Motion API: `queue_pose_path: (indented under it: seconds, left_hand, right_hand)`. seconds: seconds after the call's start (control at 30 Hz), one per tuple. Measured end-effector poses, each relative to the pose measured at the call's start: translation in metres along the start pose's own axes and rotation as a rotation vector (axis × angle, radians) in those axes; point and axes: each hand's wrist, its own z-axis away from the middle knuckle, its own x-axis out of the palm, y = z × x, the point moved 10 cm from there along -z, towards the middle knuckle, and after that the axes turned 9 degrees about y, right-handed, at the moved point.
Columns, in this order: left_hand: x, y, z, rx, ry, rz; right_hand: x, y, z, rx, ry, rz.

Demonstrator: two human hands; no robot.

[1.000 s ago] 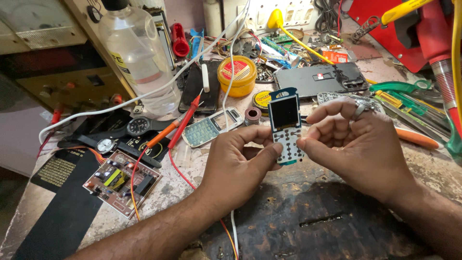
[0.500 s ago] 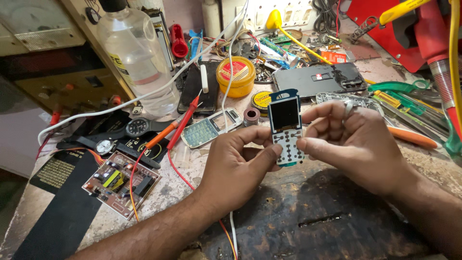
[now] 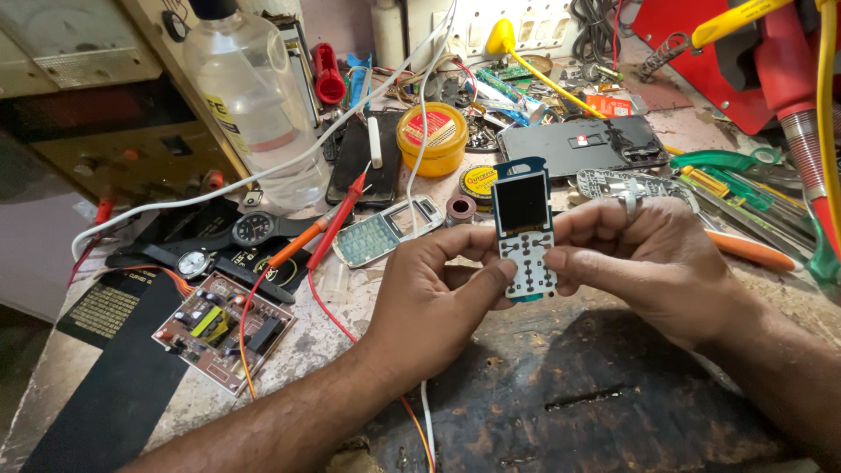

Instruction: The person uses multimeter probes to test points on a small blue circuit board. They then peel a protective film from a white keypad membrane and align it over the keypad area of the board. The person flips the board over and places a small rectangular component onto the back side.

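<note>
A small stripped phone [image 3: 524,229] with a dark screen and a bare white keypad board stands upright above the workbench, held between both hands. My left hand [image 3: 434,298] grips its left edge, thumb pressed on the lower keypad. From the right, my right hand [image 3: 653,258] pinches the other edge with thumb and fingers; a ring shows on one finger. The phone's back is hidden.
A grey phone front cover [image 3: 383,231] lies behind my left hand, next to red probe leads [image 3: 337,215]. A circuit board [image 3: 223,328], wristwatches [image 3: 254,229], a clear bottle [image 3: 258,96], a yellow tin [image 3: 431,136] and a black phone shell [image 3: 583,140] crowd the bench. Tools lie at the right.
Both hands have kept hold of the phone in nearly the same place; my left thumb has shifted slightly on the keypad.
</note>
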Motion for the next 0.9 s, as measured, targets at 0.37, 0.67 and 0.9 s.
queue_pose_path:
  seconds: [0.37,0.67,0.9]
  left_hand:
    - [0.0001,0.004,0.0006,0.024,0.004,-0.036]
    - [0.0053,0.0056,0.001,0.052,-0.028,0.045]
    - [0.0037,0.0034,0.0013,0.038,-0.002,-0.05]
  right_hand:
    - [-0.0002,0.0008,-0.0001,0.003,-0.01,-0.024]
    - [-0.0035,-0.0001,-0.0019,-0.03,0.034,0.041]
    - [-0.0034,-0.0034,-0.0017,-0.087,0.006,0.055]
